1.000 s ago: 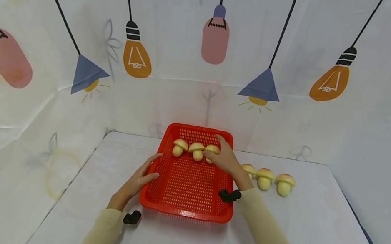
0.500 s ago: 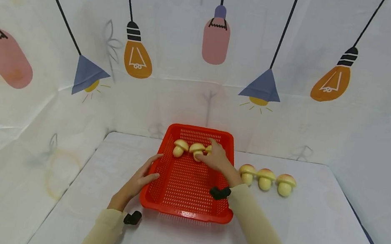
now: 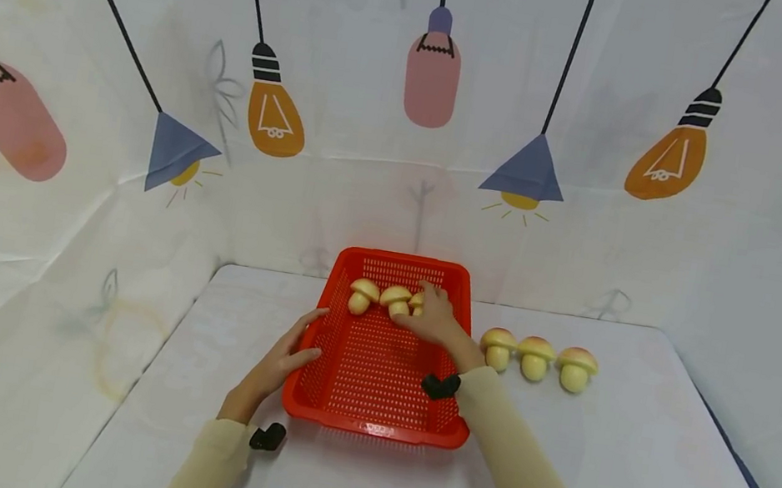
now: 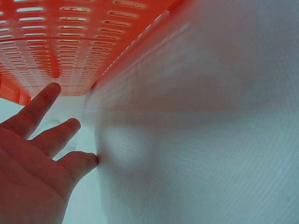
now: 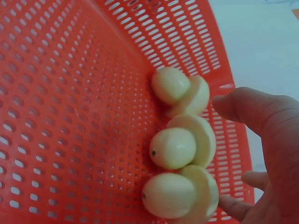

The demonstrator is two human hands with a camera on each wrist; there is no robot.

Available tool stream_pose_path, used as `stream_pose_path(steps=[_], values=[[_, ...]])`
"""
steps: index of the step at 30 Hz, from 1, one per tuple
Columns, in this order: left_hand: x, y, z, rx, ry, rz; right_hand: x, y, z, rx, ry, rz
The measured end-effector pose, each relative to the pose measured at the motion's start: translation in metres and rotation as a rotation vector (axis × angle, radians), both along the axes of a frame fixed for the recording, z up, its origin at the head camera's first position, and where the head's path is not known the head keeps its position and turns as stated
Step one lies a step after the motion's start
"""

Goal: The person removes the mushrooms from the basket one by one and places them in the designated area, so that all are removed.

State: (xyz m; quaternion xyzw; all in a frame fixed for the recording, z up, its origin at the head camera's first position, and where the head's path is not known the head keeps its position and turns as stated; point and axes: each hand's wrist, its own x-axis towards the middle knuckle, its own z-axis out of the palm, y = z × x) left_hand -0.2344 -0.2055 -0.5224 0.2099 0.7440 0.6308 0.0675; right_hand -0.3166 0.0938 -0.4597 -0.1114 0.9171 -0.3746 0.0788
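Observation:
Three toy mushrooms with pale yellow stems and rounded caps lie in a row inside a red perforated basket (image 3: 370,384), near its far end. They are the left mushroom (image 3: 363,296), the middle mushroom (image 3: 394,299) and the right mushroom (image 3: 416,302), partly covered by my right hand (image 3: 435,318). In the right wrist view that hand (image 5: 275,144) has its thumb and fingers apart beside the caps, one fingertip at or very near the lowest mushroom (image 5: 180,195). My left hand (image 3: 283,354) rests at the basket's left side, fingers spread; the left wrist view shows it (image 4: 42,154) beside the basket wall (image 4: 60,42).
To the right of the basket, another row of three toy mushrooms lies on the white table (image 3: 554,471): a near-basket one (image 3: 498,349), a central one (image 3: 536,358) and an outer one (image 3: 576,369). A white sheet (image 3: 336,202) printed with lamps hangs behind.
My right hand has shifted left over the right mushroom in the basket, then nearly stopped. The left hand and the basket mushrooms keep their places; the view has shifted slightly.

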Motion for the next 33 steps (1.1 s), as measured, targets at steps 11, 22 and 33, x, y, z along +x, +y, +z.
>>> stream_pose_path(steps=[11,22,33], values=[[0.0018,0.0003,0.0012,-0.018,0.000,0.017,-0.0011,0.0000,-0.0055,0.073,0.029,0.081],[0.0014,-0.0002,-0.0008,-0.003,0.010,0.008,0.0032,0.0010,-0.0077,0.090,0.047,0.182],[-0.0004,-0.0015,-0.0033,-0.001,0.009,0.001,0.0061,0.0002,-0.0080,0.093,-0.013,0.222]])
